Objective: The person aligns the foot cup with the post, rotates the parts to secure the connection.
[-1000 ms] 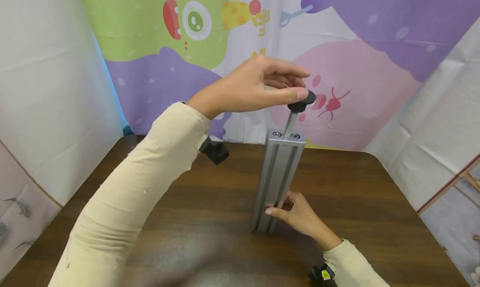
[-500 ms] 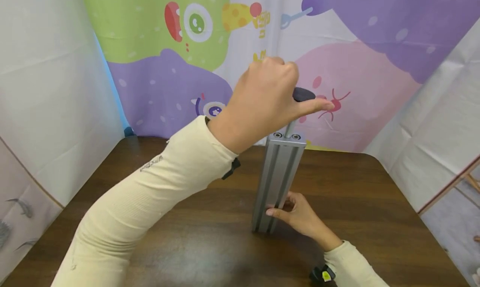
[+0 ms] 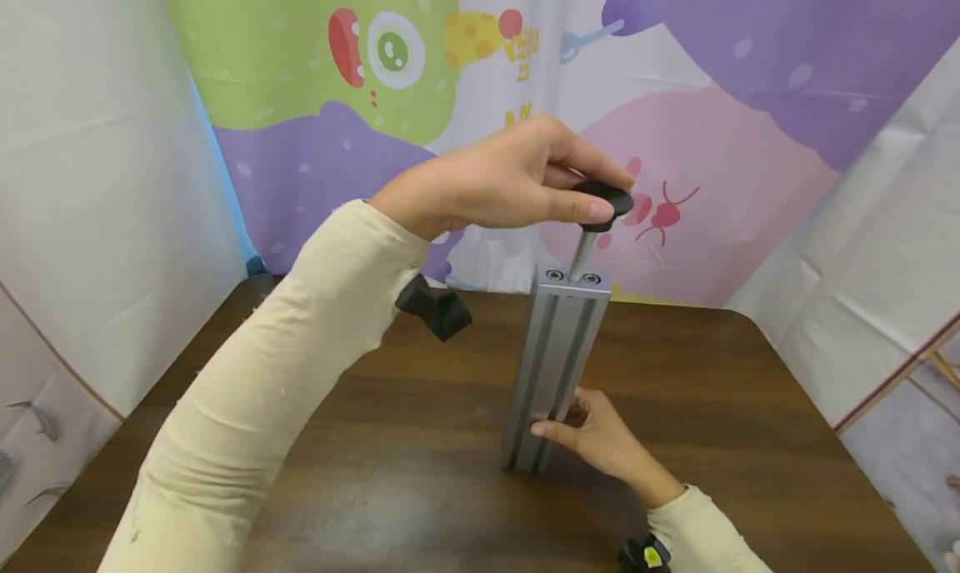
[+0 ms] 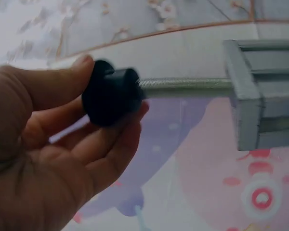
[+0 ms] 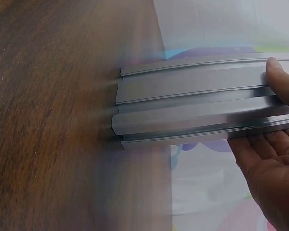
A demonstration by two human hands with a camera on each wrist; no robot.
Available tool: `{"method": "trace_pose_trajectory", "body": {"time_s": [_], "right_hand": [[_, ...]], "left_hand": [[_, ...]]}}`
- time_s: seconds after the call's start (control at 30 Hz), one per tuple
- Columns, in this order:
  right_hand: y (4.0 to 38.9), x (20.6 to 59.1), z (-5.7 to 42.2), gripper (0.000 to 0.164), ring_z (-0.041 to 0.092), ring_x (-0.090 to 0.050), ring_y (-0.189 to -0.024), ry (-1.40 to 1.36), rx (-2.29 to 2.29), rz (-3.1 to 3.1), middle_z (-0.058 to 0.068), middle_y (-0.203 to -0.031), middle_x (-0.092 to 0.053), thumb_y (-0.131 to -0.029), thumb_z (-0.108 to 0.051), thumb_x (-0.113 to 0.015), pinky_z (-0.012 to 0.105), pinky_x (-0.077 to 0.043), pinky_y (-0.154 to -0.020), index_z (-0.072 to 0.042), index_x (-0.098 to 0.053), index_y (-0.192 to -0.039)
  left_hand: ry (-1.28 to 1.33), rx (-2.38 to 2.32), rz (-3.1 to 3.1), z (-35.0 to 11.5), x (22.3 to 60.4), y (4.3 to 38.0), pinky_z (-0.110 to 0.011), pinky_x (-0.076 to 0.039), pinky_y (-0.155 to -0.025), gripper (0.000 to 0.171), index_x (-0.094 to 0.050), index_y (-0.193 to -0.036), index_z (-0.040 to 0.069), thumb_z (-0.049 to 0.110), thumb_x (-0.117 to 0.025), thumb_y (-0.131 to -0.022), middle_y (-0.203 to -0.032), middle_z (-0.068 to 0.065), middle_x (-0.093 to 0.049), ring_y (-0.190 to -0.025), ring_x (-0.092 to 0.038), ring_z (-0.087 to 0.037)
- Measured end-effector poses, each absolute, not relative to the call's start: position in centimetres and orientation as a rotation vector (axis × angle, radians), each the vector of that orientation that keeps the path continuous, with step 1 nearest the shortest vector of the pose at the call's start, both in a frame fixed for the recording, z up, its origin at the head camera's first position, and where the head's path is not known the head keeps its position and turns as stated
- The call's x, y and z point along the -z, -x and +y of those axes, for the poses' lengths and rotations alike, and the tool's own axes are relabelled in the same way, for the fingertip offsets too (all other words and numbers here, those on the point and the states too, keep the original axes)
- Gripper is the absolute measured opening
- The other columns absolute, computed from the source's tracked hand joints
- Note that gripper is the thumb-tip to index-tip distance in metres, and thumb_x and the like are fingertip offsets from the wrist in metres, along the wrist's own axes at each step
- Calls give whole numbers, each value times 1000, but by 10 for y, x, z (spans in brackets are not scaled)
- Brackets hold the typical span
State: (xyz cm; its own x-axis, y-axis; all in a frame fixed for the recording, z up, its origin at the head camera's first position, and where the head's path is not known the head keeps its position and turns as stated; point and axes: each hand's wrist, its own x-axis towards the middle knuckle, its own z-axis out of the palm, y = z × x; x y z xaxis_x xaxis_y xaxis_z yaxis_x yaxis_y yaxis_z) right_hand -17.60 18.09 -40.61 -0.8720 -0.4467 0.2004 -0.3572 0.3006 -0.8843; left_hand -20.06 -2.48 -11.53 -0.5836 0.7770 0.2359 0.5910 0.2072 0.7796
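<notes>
A silver aluminium extrusion profile (image 3: 561, 344) stands upright on the brown table, its lower end on the wood. From its top end plate (image 4: 248, 103), fixed with two screws, rises a threaded rod (image 3: 582, 255). The rod carries a black levelling foot (image 3: 617, 198) with a round flat base. My left hand (image 3: 510, 183) pinches that foot between thumb and fingers. Low on the profile, my right hand (image 3: 603, 440) grips it from the right side. In the right wrist view, the thumb lies on one face of the grooved profile (image 5: 192, 91) and the fingers reach the other side.
The dark wood table (image 3: 390, 465) extends around the profile. A cartoon-patterned curtain (image 3: 300, 48) hangs behind it, with pale cloth walls left and right. Black wrist cameras (image 3: 435, 308) are strapped to both sleeves.
My left hand turned over at the foot, thumb swinging right, and has now swung back to pinch it again. The profile and my right hand stay in place.
</notes>
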Motion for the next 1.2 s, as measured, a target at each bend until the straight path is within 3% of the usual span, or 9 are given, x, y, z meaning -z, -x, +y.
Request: {"method": "trace_pose_trajectory", "body": {"time_s": [0.1,0.33,0.53,0.6,0.7,0.77,0.83,1.03,1.2], "right_hand": [[176,406,182,26,12,-68,-90,757,1632,2465,15,-100,-71,-85,-15,-73,27,-55,-74,1,-65,-103],[176,406,182,26,12,-68,-91,761,1638,2458,15,-100,-71,-85,-14,-73,27,-55,-75,2,-65,-104],[175,404,181,27,12,-68,-90,746,1616,2478,13,-101,-71,-85,-17,-73,27,-54,-74,0,-65,-104],[175,404,181,26,12,-68,-90,748,1609,2479,13,-101,-71,-85,-17,-73,27,-54,-74,0,-65,-104],[175,404,181,25,12,-68,-89,766,1615,2473,14,-101,-71,-85,-15,-73,27,-54,-72,0,-65,-104],[175,404,181,25,12,-68,-88,780,1624,2466,14,-99,-71,-85,-14,-72,27,-54,-71,1,-65,-104],[175,404,181,25,12,-68,-87,786,1631,2456,15,-99,-71,-85,-13,-72,27,-54,-70,1,-64,-104],[175,403,181,26,12,-68,-87,765,1638,2436,15,-99,-71,-86,-14,-72,28,-55,-72,2,-64,-105],[174,404,181,26,12,-68,-89,748,1646,2442,16,-99,-71,-85,-14,-73,27,-55,-73,2,-64,-104]], "left_hand": [[-1276,-1365,2105,-28,113,206,-25,-48,-93,36,-58,-129,-3,0,-59,-93,-124,-9,-63,-104,-65,-14],[-1303,-1375,2047,-30,114,208,-25,-47,-96,36,-57,-129,-2,1,-58,-93,-125,-7,-62,-105,-64,-12],[-1352,-1204,2428,-27,115,197,-19,-41,-100,52,-49,-138,4,28,-62,-94,-137,-1,-55,-119,-54,-2],[-1392,-1062,2715,-23,116,189,-19,-42,-96,55,-56,-130,4,42,-62,-91,-127,-2,-61,-112,-58,-4],[-1446,-756,3184,-14,121,178,-24,-47,-77,57,-66,-99,4,60,-60,-85,-96,-5,-66,-84,-59,-12],[-1455,-514,3440,-7,127,173,-27,-47,-62,59,-59,-78,9,67,-58,-83,-75,-3,-57,-66,-50,-15],[-1421,-323,3596,-1,132,171,-28,-46,-53,61,-52,-70,11,71,-55,-82,-69,-3,-50,-57,-45,-16],[-1369,-173,3681,6,136,172,-29,-47,-51,50,-51,-64,13,56,-58,-89,-68,-2,-49,-55,-48,-16],[-1501,-448,3430,-4,128,176,-25,-38,-54,42,-53,-60,13,42,-63,-89,-63,1,-49,-59,-45,-12]]}}
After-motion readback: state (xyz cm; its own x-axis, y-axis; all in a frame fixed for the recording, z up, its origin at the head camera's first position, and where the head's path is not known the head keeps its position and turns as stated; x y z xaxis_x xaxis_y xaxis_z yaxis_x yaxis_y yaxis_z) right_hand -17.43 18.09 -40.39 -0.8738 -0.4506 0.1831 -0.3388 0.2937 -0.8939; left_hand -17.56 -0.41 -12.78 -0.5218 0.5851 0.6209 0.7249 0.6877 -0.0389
